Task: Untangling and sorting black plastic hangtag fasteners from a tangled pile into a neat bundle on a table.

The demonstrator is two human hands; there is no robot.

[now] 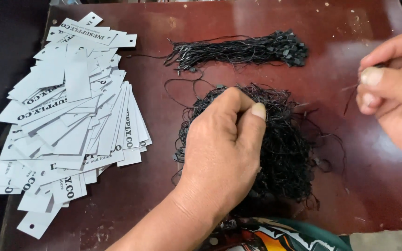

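Head camera view, and two bare hands were seen over a dark red-brown table (173, 195) with a glossy, scuffed top. Two lots of black string loops were counted: one tangled heap (282, 153) at the centre, frizzy and matted, and one straightened bundle (238, 51) laid further back, its small square black fasteners gathered at the right end. The left hand (222, 158) was set on the tangled heap, fingers curled and pinched together at the heap's upper edge, though what was gripped between them could not be made out. The right hand (391, 88) was held up at the right edge, well apart from the heap, thumb pressed to forefinger on a thin black string (350, 100) that dangled below. One sprawling pile of flat white card tags (70, 121) was spread on the left, far too many to be counted, each rectangular, some with a punched hole.
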